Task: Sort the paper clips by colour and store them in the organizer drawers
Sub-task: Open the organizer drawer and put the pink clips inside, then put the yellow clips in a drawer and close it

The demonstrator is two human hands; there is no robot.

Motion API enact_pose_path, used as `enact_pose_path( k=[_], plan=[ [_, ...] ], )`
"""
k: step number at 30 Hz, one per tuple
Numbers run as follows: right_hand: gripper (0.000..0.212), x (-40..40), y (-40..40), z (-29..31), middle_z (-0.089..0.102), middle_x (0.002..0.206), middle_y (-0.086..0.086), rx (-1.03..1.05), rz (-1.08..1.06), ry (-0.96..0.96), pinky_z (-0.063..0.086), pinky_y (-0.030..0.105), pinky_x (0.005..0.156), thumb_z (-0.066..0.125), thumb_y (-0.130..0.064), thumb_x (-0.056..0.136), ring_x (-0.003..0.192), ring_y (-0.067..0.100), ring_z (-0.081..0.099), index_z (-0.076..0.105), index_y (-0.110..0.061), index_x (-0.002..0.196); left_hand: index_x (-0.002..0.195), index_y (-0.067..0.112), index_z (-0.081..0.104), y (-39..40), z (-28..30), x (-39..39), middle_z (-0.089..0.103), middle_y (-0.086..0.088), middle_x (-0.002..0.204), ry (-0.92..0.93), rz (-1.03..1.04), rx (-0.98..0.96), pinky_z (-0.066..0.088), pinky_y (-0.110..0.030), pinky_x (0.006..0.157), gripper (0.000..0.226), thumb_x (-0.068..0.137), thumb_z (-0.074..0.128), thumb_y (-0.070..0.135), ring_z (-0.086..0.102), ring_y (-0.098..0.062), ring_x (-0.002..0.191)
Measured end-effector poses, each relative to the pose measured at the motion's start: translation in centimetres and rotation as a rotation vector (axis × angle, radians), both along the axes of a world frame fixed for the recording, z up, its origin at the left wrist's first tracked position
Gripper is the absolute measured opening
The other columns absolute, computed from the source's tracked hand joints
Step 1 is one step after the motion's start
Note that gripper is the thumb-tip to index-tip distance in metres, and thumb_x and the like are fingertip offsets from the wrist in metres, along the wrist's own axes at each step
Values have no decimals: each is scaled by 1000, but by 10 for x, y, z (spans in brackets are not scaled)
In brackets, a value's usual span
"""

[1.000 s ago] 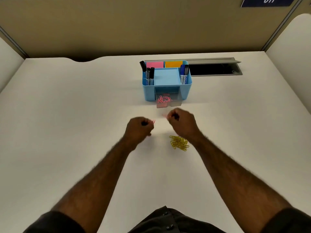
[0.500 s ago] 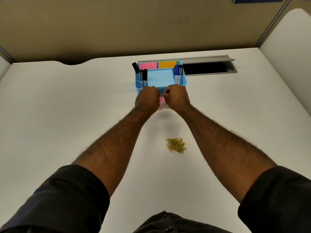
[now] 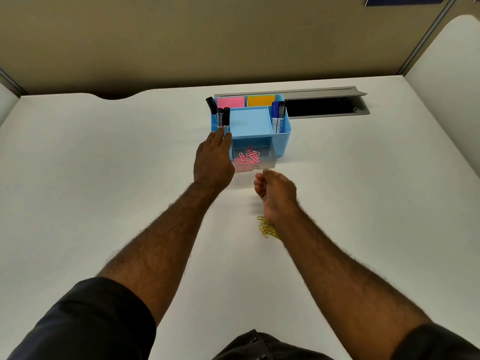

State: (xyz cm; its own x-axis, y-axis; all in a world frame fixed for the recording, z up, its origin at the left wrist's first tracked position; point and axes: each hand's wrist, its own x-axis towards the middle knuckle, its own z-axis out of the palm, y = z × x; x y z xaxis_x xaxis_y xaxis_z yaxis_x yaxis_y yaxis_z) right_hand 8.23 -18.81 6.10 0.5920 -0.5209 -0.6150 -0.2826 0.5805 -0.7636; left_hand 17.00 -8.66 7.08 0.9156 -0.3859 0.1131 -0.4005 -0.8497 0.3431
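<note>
Surface: white desk [image 3: 104, 178] | Landmark: blue organizer [image 3: 281, 141] standing on it, far centre | Grey cable tray [image 3: 327, 107] let into the surface just right of organizer | Yellow paper clips [image 3: 266, 228] heaped on bare top, nearer than organizer, well apart from it.

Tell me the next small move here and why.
Probably push the clear drawer shut with the right hand: the pink clips lie inside it, it stands pulled out of the blue organizer, the left hand is at the organizer's side, and the yellow clips wait on the table.
</note>
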Motion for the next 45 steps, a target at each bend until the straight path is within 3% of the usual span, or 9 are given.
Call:
enact_pose_path(
  k=[3, 8, 15, 22, 26, 29, 31, 34, 45],
  plan=[
    [24, -9, 9, -5, 65, 110, 9, 164, 51, -56, 53, 28, 76, 52, -12, 94, 93, 22, 63, 57, -9, 117, 147, 12, 19, 3, -6, -1, 17, -8, 158, 61, 1, 8, 16, -42, 119, 72, 85, 56, 2, 12, -26, 146],
    [33, -4, 15, -2, 54, 132, 8, 283, 75, -122, 49, 34, 83, 55, -15, 93, 112, 27, 56, 50, -17, 125, 148, 14, 18, 4, -5, 1, 14, -6, 159, 94, 10, -5, 15, -40, 119, 77, 83, 57, -1, 10, -23, 147],
    [38, 16, 8, 6, 53, 132, 2, 239, 82, -193, 53, 31, 77, 53, -15, 94, 113, 24, 56, 47, -20, 131, 148, 14, 17, 5, -5, 1, 15, -5, 159, 82, 9, -19, 17, -40, 120, 79, 82, 57, -2, 11, -22, 147],
    [37, 50, -2, 12, 52, 132, 2, 271, 98, -264, 49, 39, 89, 51, -14, 95, 119, 26, 52, 46, -18, 131, 147, 13, 18, 5, -7, 2, 17, -6, 158, 78, -1, -28, 19, -40, 120, 80, 81, 61, -1, 12, -21, 147],
    [30, 55, -7, -4, 60, 121, 7, 272, 41, -163, 54, 30, 75, 54, -12, 93, 101, 23, 61, 52, -11, 122, 147, 13, 20, 7, -7, 3, 19, -6, 158, 67, -7, -49, 19, -39, 120, 80, 79, 58, -4, 13, -21, 146],
    [17, 56, -8, -18, 66, 91, 13, 341, -9, -1, 56, 20, 54, 56, -9, 91, 69, 16, 60, 60, 0, 105, 147, 13, 20, 7, -5, 3, 20, -5, 157, 72, -12, -46, 19, -39, 120, 80, 78, 58, -4, 13, -21, 146],
    [13, 62, -7, -23, 64, 79, 10, 385, 1, 31, 51, 17, 44, 59, -15, 91, 60, 13, 57, 62, -2, 94, 147, 14, 20, 8, -4, 5, 20, -5, 157, 82, -12, -39, 19, -40, 120, 80, 78, 58, -3, 14, -21, 146],
    [21, 74, -6, -26, 61, 70, 2, 343, 74, 59, 40, 16, 40, 63, -30, 88, 53, 8, 51, 60, -11, 78, 147, 15, 21, 9, -2, 7, 20, -4, 157, 100, -15, -34, 18, -41, 120, 79, 79, 57, -4, 14, -20, 146],
    [26, 86, 0, -30, 54, 64, -1, 230, 1, 139, 31, 20, 43, 70, -38, 80, 51, 9, 41, 61, -14, 74, 147, 17, 22, 7, -3, 9, 19, -2, 158, 124, 9, -16, 18, -40, 119, 77, 81, 58, 0, 14, -20, 146]
  ],
)
